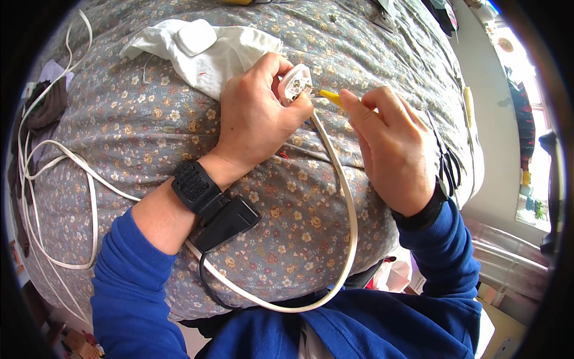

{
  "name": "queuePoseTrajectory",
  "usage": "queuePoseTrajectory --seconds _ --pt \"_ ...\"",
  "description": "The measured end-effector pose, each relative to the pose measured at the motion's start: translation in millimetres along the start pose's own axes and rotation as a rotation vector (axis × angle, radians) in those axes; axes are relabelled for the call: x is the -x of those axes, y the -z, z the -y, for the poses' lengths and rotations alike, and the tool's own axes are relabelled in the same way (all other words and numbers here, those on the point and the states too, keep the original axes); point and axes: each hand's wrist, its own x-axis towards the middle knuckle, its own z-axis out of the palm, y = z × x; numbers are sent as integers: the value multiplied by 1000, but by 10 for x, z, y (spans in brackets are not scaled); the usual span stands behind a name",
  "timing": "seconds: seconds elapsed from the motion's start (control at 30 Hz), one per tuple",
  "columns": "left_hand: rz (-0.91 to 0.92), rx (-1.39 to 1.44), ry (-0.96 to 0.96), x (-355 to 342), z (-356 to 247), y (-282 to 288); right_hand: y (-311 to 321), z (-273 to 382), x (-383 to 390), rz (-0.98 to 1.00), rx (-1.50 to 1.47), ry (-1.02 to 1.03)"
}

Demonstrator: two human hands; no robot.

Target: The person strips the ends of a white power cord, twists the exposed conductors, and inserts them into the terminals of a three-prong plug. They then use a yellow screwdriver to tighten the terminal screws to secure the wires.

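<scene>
My left hand (257,110) is closed around a small white electrical fitting (293,82), its open side with metal parts turned toward the right. From this fitting a white cable (350,221) loops down and around below my hands. My right hand (394,140) grips a screwdriver with a yellow handle (330,96); its thin metal shaft reaches to the metal parts of the fitting. Whether the tip sits in a screw is too small to tell. Beyond my left hand, a white rounded cover (197,37) rests on a crumpled white cloth (239,51).
Everything lies on a floral grey bedspread (161,131). Black-handled scissors (448,164) are just right of my right hand. Coils of white cable (92,221) spread along the left side. A black device (230,222) hangs at my left wrist. Small red scraps (283,155) lie near the middle.
</scene>
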Motion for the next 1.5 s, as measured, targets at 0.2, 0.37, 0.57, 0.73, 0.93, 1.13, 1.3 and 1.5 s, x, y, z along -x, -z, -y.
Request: queuePoseTrajectory --seconds 0.2,0.37,0.57,0.73,0.93,1.13,1.3,1.5 --pt "-8 -15 9 -2 10 -4 -32 -1 -51 25 -128 -37" --pt "3 -32 5 2 7 15 90 -107 -147 289 -729 -465" --pt "-19 -14 -10 -1 6 5 -21 -119 -114 118 -461 -168" --pt "-13 -26 -7 -3 10 3 -29 -95 -83 86 -128 8" --pt "-7 -58 -25 7 20 10 6 -105 -144 90 39 125" --pt "-2 -65 -41 10 28 9 -31 -135 -123 151 -110 -5" --pt "-3 -71 -55 9 26 13 -33 -151 -141 188 -224 -109" --pt "-14 -59 -68 15 25 9 83 -230 -260 488 -821 -569"
